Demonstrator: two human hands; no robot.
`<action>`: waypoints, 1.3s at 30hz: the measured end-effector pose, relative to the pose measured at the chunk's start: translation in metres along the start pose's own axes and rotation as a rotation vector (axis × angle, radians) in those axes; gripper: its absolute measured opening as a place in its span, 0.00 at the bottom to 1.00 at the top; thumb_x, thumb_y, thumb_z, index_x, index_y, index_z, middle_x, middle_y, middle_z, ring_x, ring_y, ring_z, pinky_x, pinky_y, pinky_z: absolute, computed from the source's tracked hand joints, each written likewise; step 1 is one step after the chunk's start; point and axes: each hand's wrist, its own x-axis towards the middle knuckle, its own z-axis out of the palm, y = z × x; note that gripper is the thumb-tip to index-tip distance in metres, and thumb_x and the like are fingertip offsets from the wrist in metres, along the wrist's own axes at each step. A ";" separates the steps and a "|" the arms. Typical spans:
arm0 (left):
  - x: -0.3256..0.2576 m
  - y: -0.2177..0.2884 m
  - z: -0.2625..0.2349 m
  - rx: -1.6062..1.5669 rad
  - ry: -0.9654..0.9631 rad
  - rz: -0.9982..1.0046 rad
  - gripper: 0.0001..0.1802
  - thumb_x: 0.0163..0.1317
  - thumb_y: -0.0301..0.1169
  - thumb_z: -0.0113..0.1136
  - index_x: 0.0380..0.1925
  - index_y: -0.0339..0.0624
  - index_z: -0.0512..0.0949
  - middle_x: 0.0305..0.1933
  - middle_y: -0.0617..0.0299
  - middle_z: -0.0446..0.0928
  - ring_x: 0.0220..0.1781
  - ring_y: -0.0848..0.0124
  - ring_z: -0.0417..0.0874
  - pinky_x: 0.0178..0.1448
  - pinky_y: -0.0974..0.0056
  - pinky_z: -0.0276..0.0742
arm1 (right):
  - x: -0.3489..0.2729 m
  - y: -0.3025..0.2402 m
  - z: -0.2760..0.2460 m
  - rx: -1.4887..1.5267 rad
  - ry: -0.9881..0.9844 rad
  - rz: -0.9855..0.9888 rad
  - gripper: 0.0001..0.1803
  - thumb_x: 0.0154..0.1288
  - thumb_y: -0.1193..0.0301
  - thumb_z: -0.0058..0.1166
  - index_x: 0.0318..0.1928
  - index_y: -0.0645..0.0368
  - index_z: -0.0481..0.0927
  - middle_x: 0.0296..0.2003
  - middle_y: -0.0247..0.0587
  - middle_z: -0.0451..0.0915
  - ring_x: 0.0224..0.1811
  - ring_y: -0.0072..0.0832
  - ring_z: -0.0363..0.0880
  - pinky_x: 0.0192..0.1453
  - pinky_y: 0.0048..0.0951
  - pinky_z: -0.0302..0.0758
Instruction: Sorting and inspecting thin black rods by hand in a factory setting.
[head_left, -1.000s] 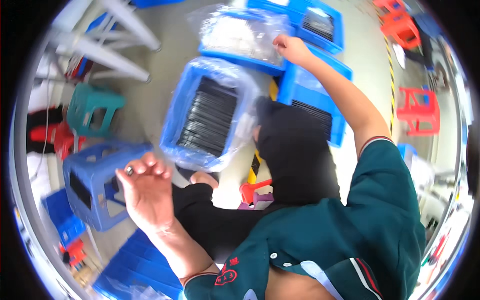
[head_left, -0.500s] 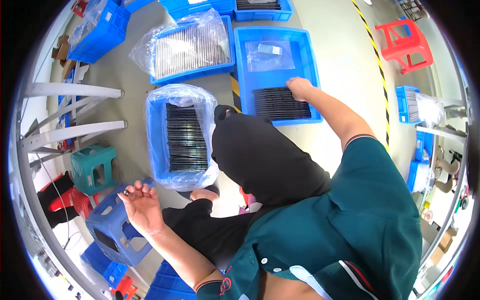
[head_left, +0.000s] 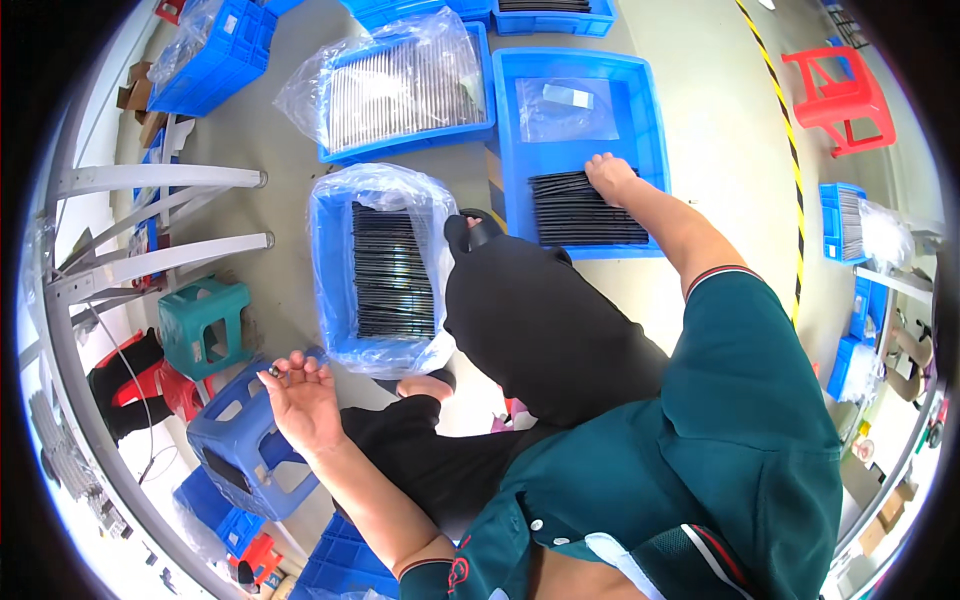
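The right hand (head_left: 612, 180) rests at the far side of a row of black strips (head_left: 590, 215), right of the row's middle; its fingers are bent and close together, though whether they are clamped on a strip cannot be told. The strips lie side by side along the near edge of an open blue bin (head_left: 642, 115) on the floor (head_left: 705, 120). Toward the bin's far edge lies a flat clear bag (head_left: 568, 122) with a pale label (head_left: 568, 96). The left hand (head_left: 305, 410) is raised, palm up, above a blue stool (head_left: 232, 440); thumb and forefinger pinch a small metallic piece (head_left: 274, 371), the other fingers loosely curled. Left of the open bin stands a plastic-lined bin (head_left: 335, 265) of dark strips (head_left: 393, 275); beyond its far edge, another bin (head_left: 488, 80) contains silvery strips (head_left: 400, 95).
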 end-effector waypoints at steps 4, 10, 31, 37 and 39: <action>-0.001 -0.001 -0.001 0.008 0.037 0.010 0.18 0.65 0.47 0.49 0.34 0.43 0.71 0.38 0.60 0.71 0.39 0.68 0.70 0.44 0.62 0.67 | -0.004 0.009 0.009 0.018 0.036 0.016 0.12 0.51 0.76 0.52 0.39 0.58 0.76 0.39 0.46 0.77 0.43 0.40 0.76 0.43 0.37 0.76; -0.005 0.000 0.003 0.026 0.071 0.024 0.17 0.64 0.48 0.51 0.33 0.44 0.70 0.38 0.61 0.69 0.38 0.69 0.68 0.44 0.64 0.65 | -0.009 0.011 -0.007 0.140 -0.133 0.067 0.14 0.49 0.69 0.54 0.39 0.59 0.76 0.38 0.49 0.79 0.43 0.45 0.77 0.45 0.40 0.75; -0.035 0.014 0.009 0.010 0.029 0.115 0.18 0.65 0.48 0.48 0.30 0.45 0.71 0.34 0.64 0.73 0.35 0.72 0.70 0.42 0.65 0.66 | -0.069 -0.038 -0.123 1.223 -0.068 0.337 0.20 0.62 0.55 0.52 0.27 0.59 0.68 0.16 0.33 0.67 0.12 0.20 0.63 0.12 0.25 0.59; -0.029 0.015 0.001 -0.053 0.027 0.150 0.17 0.65 0.46 0.48 0.31 0.44 0.72 0.31 0.61 0.74 0.32 0.70 0.73 0.37 0.65 0.70 | -0.073 -0.125 -0.274 1.164 0.233 -0.160 0.20 0.62 0.55 0.53 0.25 0.59 0.69 0.17 0.33 0.72 0.15 0.18 0.67 0.17 0.23 0.63; -0.030 0.021 -0.004 -0.088 0.038 0.177 0.17 0.65 0.47 0.49 0.31 0.45 0.72 0.31 0.62 0.75 0.32 0.70 0.74 0.37 0.64 0.69 | -0.090 -0.174 -0.325 1.094 0.202 -0.306 0.20 0.62 0.56 0.54 0.24 0.59 0.71 0.17 0.33 0.73 0.15 0.17 0.68 0.18 0.22 0.63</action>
